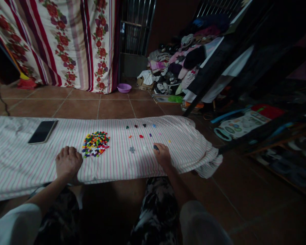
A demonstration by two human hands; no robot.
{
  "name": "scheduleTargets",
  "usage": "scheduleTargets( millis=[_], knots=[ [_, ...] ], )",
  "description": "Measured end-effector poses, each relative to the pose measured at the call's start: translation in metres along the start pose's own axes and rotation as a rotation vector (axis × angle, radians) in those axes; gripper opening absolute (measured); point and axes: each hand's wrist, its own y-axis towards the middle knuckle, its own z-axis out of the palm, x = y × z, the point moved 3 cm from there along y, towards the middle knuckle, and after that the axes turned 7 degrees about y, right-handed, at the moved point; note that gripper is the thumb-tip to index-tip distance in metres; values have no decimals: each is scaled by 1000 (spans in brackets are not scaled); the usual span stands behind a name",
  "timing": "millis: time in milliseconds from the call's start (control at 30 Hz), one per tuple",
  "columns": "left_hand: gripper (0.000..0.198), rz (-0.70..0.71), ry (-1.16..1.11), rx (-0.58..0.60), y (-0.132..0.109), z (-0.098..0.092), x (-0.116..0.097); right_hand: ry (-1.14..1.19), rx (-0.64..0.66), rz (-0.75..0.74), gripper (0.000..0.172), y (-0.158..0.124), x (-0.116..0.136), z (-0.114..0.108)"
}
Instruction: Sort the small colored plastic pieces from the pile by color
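My right hand (163, 154) is low over the striped cloth (117, 168), fingers pinched on a small dark grey piece (156, 147). Just left of it lie a white piece (145, 148) and a grey cluster (132, 149). Farther back are spaced small pieces, among them a red one (141, 136), a purple one (150, 135), a black one (144, 125) and a yellow one (169, 141). My left hand (68, 160) rests on the cloth with fingers curled in, apparently holding nothing. Beside it spreads a heap of multicoloured small plastic pieces (95, 144).
A phone (43, 132) lies at the left of the cloth-covered surface. Beyond it hangs a flowered curtain (63, 44). On the tiled floor stand a purple basin (124, 88) and a big heap of clothes (178, 64). A dark slanting post (201, 102) rises at the right.
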Motion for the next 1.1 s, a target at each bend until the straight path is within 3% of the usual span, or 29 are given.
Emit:
scheduleTargets(
  millis=[167, 333, 433, 567, 700, 867, 1100],
  knots=[
    [32, -8, 56, -17, 3, 12, 4, 1, -136, -30, 33, 10, 22, -5],
    [34, -8, 38, -54, 3, 17, 5, 113, -152, -132, 34, 25, 79, 12],
    [35, -14, 6, -38, 3, 15, 4, 209, -67, -188, 34, 25, 120, 34],
    [37, -24, -9, -30, 4, 14, 4, 321, 140, -270, 39, 14, 169, 69],
    [37, -24, -5, -36, 4, 16, 4, 339, 325, -322, 45, 10, 203, 97],
    [37, -18, -20, -55, 3, 19, 5, 263, 399, -343, 43, 20, 222, 122],
    [39, -18, -38, -57, 3, 21, 5, 256, 415, -310, 40, 36, 219, 139]
  ],
)
